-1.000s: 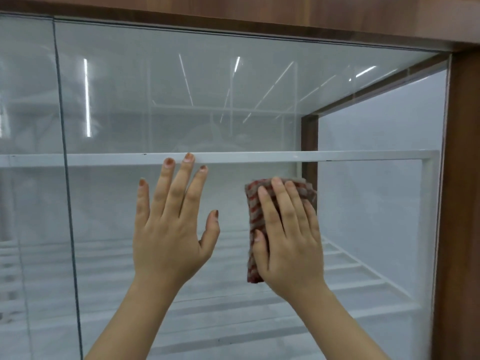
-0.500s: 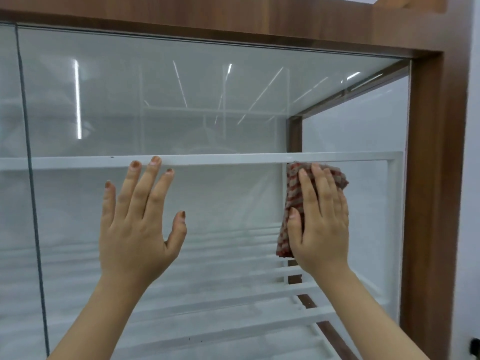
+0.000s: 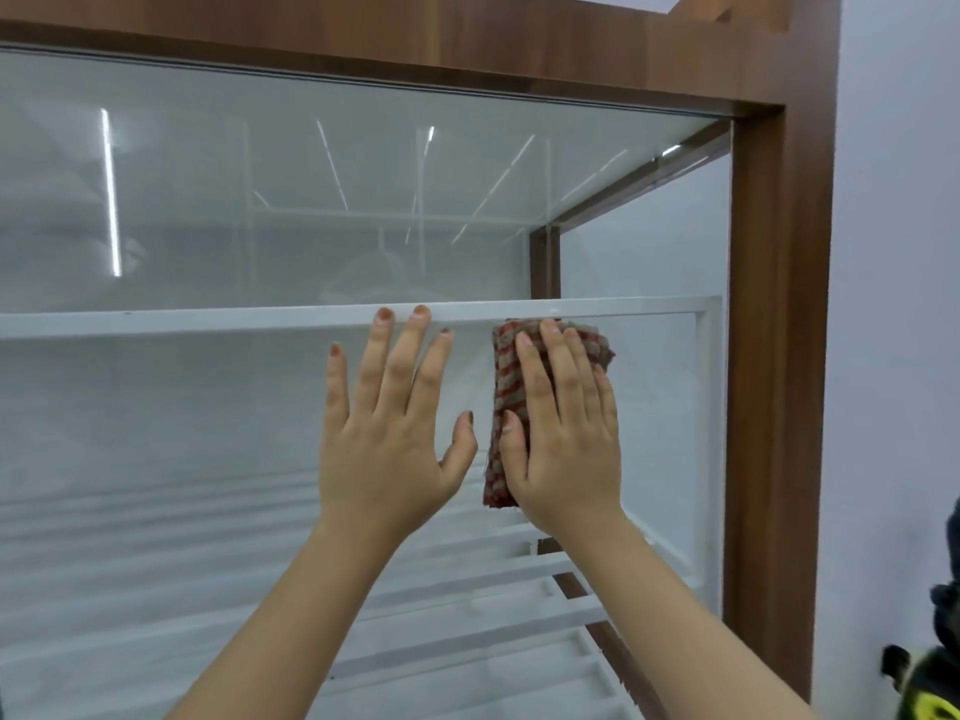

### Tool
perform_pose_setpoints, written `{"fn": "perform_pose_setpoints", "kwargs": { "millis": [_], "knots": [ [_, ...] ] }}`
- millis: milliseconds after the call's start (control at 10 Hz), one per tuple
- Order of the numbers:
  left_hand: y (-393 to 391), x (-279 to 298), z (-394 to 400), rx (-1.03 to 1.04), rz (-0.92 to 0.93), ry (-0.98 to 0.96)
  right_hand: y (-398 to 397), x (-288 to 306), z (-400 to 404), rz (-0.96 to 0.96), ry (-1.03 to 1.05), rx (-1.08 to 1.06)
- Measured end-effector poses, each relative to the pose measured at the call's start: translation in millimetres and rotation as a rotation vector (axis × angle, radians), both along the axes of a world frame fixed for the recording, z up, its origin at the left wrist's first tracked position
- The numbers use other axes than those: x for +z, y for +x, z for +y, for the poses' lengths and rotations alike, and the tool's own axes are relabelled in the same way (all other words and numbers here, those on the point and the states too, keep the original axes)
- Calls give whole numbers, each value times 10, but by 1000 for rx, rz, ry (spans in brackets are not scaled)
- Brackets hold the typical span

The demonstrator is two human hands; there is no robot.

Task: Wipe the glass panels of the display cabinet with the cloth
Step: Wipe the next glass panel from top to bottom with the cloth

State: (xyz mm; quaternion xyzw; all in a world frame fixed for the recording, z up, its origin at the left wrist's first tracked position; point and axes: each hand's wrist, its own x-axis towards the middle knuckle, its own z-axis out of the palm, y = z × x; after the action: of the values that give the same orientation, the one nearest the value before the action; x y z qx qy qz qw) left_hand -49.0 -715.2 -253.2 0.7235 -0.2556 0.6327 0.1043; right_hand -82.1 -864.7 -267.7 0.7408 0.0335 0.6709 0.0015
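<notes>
1. The fingers (image 3: 558,366) of the right hand (image 3: 569,439) lie flat and close together over the cloth (image 3: 501,387), pressing it against the glass panel (image 3: 208,407) at centre right of the frame; the thumb rests along the cloth's left edge. The hand pins the cloth with its palm and does not curl around it.
2. The cloth is a folded, red-and-grey striped piece. Its top edge touches the lower side of the white shelf rail (image 3: 156,322), and its bottom edge shows just below the thumb.
3. The fingers (image 3: 387,356) of the left hand (image 3: 387,449) are spread and straight, flat on the glass just left of the cloth, holding nothing. Two fingertips overlap the white shelf rail; the thumb points toward the cloth, close to it but apart.
4. Both forearms rise from the bottom of the frame.
5. The glass panel fills most of the frame and reflects thin ceiling lights in its upper half. Behind it, white slatted shelves (image 3: 467,631) show in the lower part.
6. The brown wooden frame (image 3: 779,356) of the display cabinet runs along the top and down the right side, with a pale wall (image 3: 893,304) at far right.
7. A dark object with a yellow patch at the lower right corner is too cut off to identify.
</notes>
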Motion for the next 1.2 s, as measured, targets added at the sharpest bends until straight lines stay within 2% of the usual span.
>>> {"fn": "perform_pose_setpoints", "kwargs": {
  "millis": [100,300,500,600,700,800,1200],
  "knots": [
    [9,-5,7,13,-19,4,-24,105,-170,27,-91,4],
    [18,-16,-18,16,-20,-6,-136,373,-721,12,88,-17],
    [13,-16,-38,27,-32,-15,-152,43,-811,-44,204,-18],
    [11,-20,-37,25,-36,-17,-114,8,-733,-68,189,3],
    [12,-22,-37,25,-41,-17,-129,188,-822,-38,120,17],
    [20,-27,-36,23,-47,-17,-159,303,-956,-52,136,13],
    [34,-42,-48,29,-35,-3,-163,-285,-1021,-113,224,33]
  ]
}}
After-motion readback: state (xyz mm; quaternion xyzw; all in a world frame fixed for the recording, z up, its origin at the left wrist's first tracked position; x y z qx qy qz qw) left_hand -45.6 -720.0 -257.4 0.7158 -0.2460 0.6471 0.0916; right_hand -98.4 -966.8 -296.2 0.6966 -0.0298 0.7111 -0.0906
